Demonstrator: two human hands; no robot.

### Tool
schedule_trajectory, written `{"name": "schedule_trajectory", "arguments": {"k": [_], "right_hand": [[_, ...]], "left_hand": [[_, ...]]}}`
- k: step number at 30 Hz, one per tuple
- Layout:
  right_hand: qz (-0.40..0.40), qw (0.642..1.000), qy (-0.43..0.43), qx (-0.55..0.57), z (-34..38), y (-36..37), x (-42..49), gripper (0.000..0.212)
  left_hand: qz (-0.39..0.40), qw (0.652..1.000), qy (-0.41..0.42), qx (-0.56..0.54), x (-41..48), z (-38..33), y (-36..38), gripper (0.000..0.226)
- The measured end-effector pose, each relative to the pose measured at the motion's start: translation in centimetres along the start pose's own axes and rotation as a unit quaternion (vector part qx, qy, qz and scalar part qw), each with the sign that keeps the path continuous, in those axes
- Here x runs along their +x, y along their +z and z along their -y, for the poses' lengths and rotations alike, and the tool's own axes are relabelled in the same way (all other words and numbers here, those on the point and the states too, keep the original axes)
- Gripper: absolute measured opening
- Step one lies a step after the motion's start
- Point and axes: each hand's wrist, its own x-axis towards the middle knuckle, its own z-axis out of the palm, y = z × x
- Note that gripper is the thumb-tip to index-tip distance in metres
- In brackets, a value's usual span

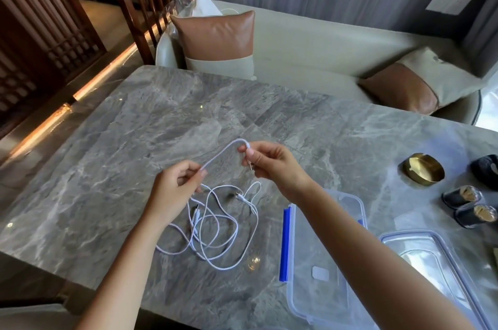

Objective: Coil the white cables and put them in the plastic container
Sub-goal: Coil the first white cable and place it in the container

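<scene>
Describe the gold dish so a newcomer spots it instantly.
Start at the grey marble table, right side, past the clear container and its lid. The gold dish sits beyond two small dark jars. It is the only shiny, brass-coloured, round thing there.

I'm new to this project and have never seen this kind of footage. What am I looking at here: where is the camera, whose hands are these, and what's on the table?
There is no machine here. A person wears one wide-angle camera on the head, looking forward and down, so you see their own arms. The left hand and the right hand each pinch a white cable, held up between them above a marble table. Below the hands lies a loose tangle of white cables. To the right sits an open clear plastic container with a blue clip, and what looks like its lid lies beside it. Further right are a gold dish and two small dark jars. A sofa stands behind the table.
</scene>
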Motion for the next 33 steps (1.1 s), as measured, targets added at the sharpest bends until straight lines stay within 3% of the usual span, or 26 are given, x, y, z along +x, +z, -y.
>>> {"name": "schedule_trajectory", "arguments": {"k": [4,7,12,18,23,26,33], "right_hand": [[-0.014,0.97,0.033,0.242,1.1,-0.6,0.3,0.02],[0.011,0.949,0.041,0.312,1.4,-0.8,0.1,0.02],[-0.005,0.965,0.086,0.248,0.1,-0.7,-0.5,0.013],[0.003,0.957,0.177,0.231,-2.1,0.6,-1.8,0.016],[0.035,0.96,0.225,0.16,-3.5,1.9,-3.0,0.016],[0.048,0.958,0.241,0.145,-3.8,2.4,-3.4,0.011],[-0.006,0.971,0.18,0.156,-4.2,2.6,-3.3,0.011]], "left_hand": [[-0.005,1.0,0.026,0.003,0.7,-1.3,-1.5,0.018],[-0.011,0.999,0.034,-0.012,1.0,-1.9,-1.5,0.021],[-0.1,0.991,0.013,-0.086,1.0,-1.9,0.6,0.019],[-0.139,0.968,-0.068,-0.198,0.5,-2.4,4.1,0.013],[-0.145,0.942,-0.121,-0.278,0.1,-3.2,4.8,0.012],[-0.122,0.947,-0.117,-0.272,-0.3,-3.6,4.9,0.008],[-0.072,0.957,-0.133,-0.248,-0.6,-3.2,4.7,0.006]]}}
